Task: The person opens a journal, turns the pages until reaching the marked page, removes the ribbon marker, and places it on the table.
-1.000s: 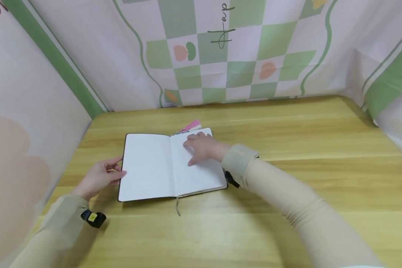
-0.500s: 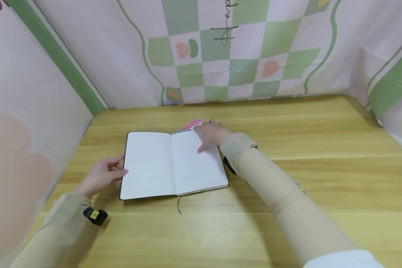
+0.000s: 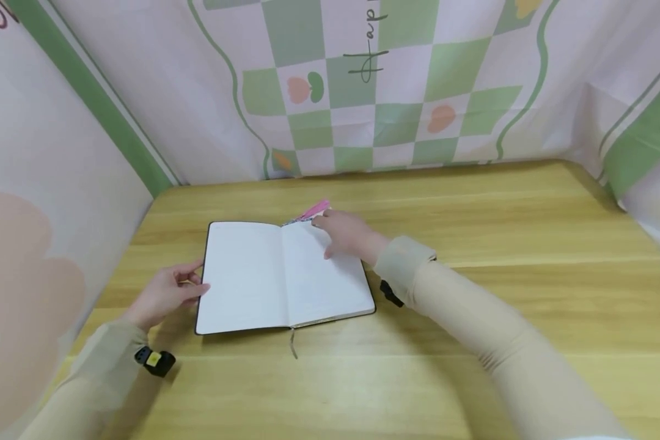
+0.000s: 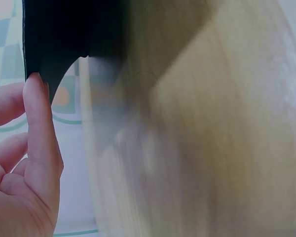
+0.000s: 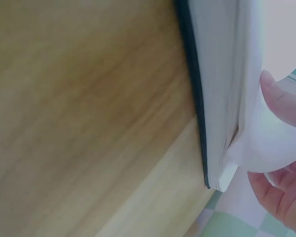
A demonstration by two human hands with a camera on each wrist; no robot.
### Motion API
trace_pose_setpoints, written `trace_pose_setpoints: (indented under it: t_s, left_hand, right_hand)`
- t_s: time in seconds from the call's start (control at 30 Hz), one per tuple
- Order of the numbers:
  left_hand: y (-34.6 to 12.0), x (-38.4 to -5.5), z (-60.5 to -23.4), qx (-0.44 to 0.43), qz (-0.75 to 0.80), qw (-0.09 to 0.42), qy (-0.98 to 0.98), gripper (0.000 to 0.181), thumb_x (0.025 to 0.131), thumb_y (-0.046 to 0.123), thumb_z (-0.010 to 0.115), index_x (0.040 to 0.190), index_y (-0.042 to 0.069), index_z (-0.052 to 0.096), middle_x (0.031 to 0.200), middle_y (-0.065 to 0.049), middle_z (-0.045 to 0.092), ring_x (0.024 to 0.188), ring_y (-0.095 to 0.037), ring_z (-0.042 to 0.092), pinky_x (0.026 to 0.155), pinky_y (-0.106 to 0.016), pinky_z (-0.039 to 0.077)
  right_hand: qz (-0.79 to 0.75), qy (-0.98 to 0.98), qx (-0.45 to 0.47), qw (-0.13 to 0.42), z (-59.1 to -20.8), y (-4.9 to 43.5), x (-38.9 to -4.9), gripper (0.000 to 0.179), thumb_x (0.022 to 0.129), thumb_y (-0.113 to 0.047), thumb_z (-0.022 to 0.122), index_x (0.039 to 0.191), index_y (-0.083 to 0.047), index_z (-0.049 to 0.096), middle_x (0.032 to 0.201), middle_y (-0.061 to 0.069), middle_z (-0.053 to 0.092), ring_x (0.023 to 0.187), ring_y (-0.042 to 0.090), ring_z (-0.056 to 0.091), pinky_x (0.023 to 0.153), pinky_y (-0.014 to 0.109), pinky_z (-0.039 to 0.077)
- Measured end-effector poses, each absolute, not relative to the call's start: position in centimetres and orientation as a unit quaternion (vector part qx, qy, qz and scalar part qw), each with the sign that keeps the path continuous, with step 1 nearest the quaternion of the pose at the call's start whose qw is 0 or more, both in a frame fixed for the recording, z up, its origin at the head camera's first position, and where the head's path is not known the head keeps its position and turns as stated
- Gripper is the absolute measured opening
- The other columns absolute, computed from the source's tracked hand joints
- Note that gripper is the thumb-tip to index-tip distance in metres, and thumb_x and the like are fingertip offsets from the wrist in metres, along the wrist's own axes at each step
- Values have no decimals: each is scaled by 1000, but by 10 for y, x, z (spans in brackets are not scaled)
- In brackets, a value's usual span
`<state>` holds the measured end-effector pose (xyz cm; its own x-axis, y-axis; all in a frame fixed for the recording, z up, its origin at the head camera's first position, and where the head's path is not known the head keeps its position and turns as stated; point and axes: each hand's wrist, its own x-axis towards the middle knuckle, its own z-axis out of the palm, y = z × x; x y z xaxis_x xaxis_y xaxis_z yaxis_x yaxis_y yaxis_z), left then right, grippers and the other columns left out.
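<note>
An open notebook (image 3: 244,275) with white pages and a dark cover lies on the wooden table. My left hand (image 3: 162,294) pinches its left edge between thumb and fingers; the left wrist view has the dark cover (image 4: 64,34) tilted up off the table there. Over the upper right corner, my right hand (image 3: 349,235) pinches a page (image 5: 281,148), which curves up away from the stack in the right wrist view. A pink tassel (image 3: 316,209) sticks out past the notebook's top edge, beside the right fingertips. At the bottom of the spine hangs a thin ribbon bookmark (image 3: 293,344).
The wooden table (image 3: 500,244) stretches widely to the right and in front. Behind it hangs a green-and-white checked curtain (image 3: 352,122), with another printed curtain (image 3: 49,153) along the left side. A small black device (image 3: 156,360) is strapped at the left wrist.
The right hand has moved from flat over the right page to the top right corner, where it now pinches a page. The left hand keeps its hold on the left edge.
</note>
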<state>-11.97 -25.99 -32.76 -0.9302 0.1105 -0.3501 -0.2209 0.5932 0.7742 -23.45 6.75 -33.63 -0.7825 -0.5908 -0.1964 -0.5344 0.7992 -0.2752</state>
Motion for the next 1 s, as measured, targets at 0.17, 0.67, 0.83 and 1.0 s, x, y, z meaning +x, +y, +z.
trace_pose_setpoints:
  t_s: [0.17, 0.67, 0.83, 1.0]
  left_hand:
    - [-258, -120, -328, -23, 451, 185, 873, 68, 91, 7, 61, 147, -5, 23, 96, -9, 50, 71, -7, 53, 65, -23, 54]
    - [-260, -123, -329, -19, 448, 182, 875, 69, 91, 9, 62, 147, -2, 23, 99, -11, 49, 75, -7, 54, 69, -24, 55]
    - [-260, -124, -328, -22, 443, 179, 878, 69, 92, 10, 62, 148, -1, 23, 99, -11, 49, 75, -7, 54, 68, -23, 54]
    - [-262, -122, -329, -29, 447, 181, 875, 69, 91, 10, 62, 148, 0, 24, 99, -10, 49, 76, -7, 54, 68, -22, 54]
  right_hand:
    - [-115, 937, -306, 122, -337, 75, -228, 68, 78, -12, 77, 138, -7, 46, 135, 16, 51, 120, 30, 52, 99, 43, 45]
    - [-381, 876, -236, 178, -342, 102, -221, 65, 75, 7, 56, 138, 4, 41, 120, 22, 56, 102, 32, 57, 86, 39, 51]
    - [-510, 808, -168, 244, -345, 108, -221, 63, 81, 8, 56, 140, 1, 36, 121, 21, 52, 95, 24, 56, 75, 30, 52]
    - [-630, 708, -104, 302, -342, 108, -218, 71, 85, 10, 51, 147, -3, 22, 119, 14, 44, 86, 15, 55, 67, 25, 50]
